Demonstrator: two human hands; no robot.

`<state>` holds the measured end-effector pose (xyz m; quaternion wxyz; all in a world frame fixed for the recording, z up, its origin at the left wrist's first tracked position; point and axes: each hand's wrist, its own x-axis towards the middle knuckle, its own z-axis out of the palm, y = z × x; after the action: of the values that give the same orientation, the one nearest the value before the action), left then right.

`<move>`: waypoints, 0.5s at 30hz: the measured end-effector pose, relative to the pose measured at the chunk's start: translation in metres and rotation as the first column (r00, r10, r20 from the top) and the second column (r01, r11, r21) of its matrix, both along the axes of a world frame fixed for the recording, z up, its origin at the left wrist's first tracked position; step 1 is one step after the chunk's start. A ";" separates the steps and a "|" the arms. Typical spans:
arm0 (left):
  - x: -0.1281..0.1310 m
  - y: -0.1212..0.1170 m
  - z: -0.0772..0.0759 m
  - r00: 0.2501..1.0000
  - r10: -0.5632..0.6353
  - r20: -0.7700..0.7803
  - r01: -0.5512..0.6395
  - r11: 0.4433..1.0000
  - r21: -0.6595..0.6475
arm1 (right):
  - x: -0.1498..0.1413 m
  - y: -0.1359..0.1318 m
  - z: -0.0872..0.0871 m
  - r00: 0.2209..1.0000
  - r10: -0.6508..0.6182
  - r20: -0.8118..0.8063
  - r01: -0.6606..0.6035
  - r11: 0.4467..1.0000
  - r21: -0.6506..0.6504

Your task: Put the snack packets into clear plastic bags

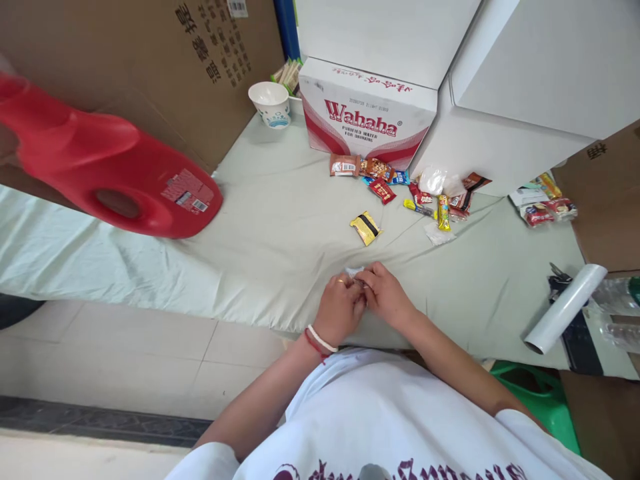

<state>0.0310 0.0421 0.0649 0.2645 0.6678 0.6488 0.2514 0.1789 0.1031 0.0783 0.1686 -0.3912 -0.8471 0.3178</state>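
Two hands meet fingertip to fingertip over the cloth.
The left hand (343,307), forearm from 7 o'clock, and the right hand (387,297), forearm from 4, curl inward, pinching a small wrapper (355,272) closely between them; its contents are unclear. A yellow packet (366,228) lies at their 12 o'clock on the cloth (280,247).

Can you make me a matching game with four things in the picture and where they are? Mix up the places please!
Things:
1. red jug
2. paper cup
3. green stool
4. white roll

Places:
A. lower than the table
B. near the table's right end, on top
C. just left of the Wahaha box
D. at the picture's far left

Right pairs: 1-D, 2-C, 3-A, 4-B
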 end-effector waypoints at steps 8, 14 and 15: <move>-0.018 -0.003 0.000 0.629 0.391 0.672 -0.275 0.920 -0.278 | -0.011 -0.030 -0.017 0.971 -0.108 0.212 0.053 0.966 0.252; -0.002 -0.004 0.030 0.511 0.266 0.817 -0.071 0.961 -0.268 | 0.028 -0.013 -0.013 0.941 -0.326 -0.090 0.329 0.944 0.020; -0.006 -0.005 0.028 0.574 0.259 0.777 -0.071 0.961 -0.267 | 0.047 -0.005 -0.011 0.906 -0.394 -0.156 0.386 0.919 -0.079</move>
<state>0.0250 0.0368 0.0926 0.5721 0.3864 0.5404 0.4810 0.2261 0.0980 0.0676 0.2906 -0.5282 -0.7269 0.3290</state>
